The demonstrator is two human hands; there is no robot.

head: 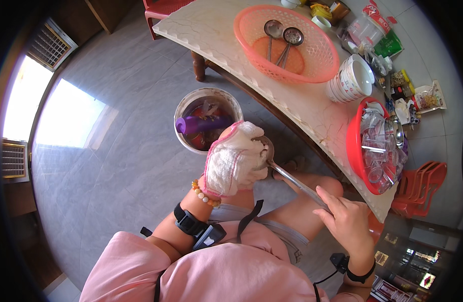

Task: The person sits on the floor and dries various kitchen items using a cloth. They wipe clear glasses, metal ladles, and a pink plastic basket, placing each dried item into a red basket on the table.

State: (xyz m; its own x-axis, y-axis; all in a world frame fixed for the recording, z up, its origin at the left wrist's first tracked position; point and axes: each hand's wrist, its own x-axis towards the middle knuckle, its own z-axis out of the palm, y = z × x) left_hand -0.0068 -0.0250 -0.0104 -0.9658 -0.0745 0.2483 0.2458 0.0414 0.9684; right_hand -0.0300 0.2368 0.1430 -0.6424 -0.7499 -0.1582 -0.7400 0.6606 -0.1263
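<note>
A white cloth with pink edging [227,162] covers my left hand [235,158] and is pressed around the bowl of a metal ladle or large spoon [270,149]. My right hand [343,215] holds the far end of its long metal handle [299,185]. The covered fingers of the left hand are hidden, as is part of the bowl. Beyond the cloth, a white bucket [180,141] stands on the floor with a purple bottle-like object [205,124] lying across it. On the table, a pink plastic basket [250,56] holds a ladle [274,28] and a slotted skimmer [293,36].
The marble-look table [216,26] runs diagonally on the right. Stacked white bowls [350,81] and a red basin [354,151] of clear glasses or cups stand near its edge, close to jars and packets. Red plastic chairs [420,190] are beyond the table.
</note>
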